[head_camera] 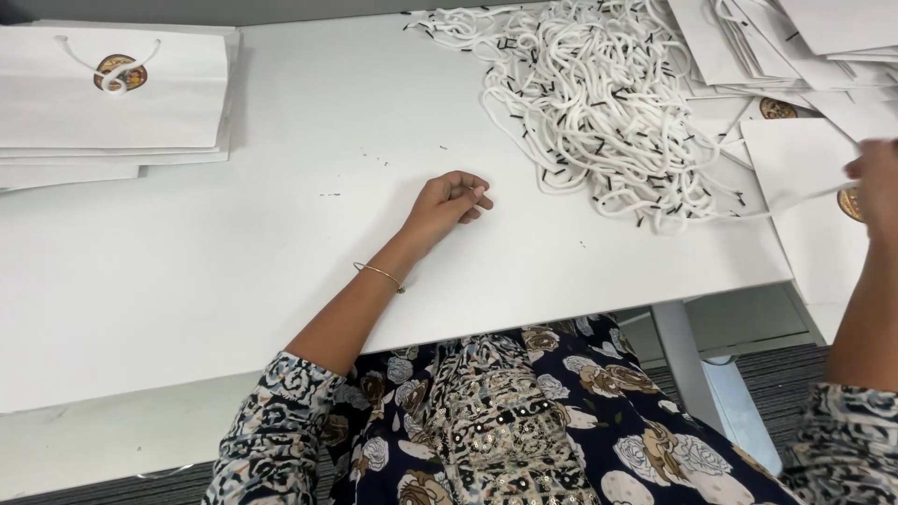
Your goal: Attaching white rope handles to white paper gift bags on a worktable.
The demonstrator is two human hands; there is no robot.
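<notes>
Reaching right hand [875, 182] pinches a white cord [795, 198] at frame right; left hand [449, 201] rests curled, empty, on desk [234, 252].
One corded bag stack [112, 93] upper left; cord heap [589, 103] and uncorded bags [795, 47] remain.

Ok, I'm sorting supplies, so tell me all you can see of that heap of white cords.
The heap of white cords lies at the far right of the white table, a loose tangle of soft, rope-like lengths with short black tips, a few tips scattered near it. Its right edge runs against the white paper bags. One strand trails right toward the right hand, which is blurred. The left hand rests apart from it on the table.
</notes>
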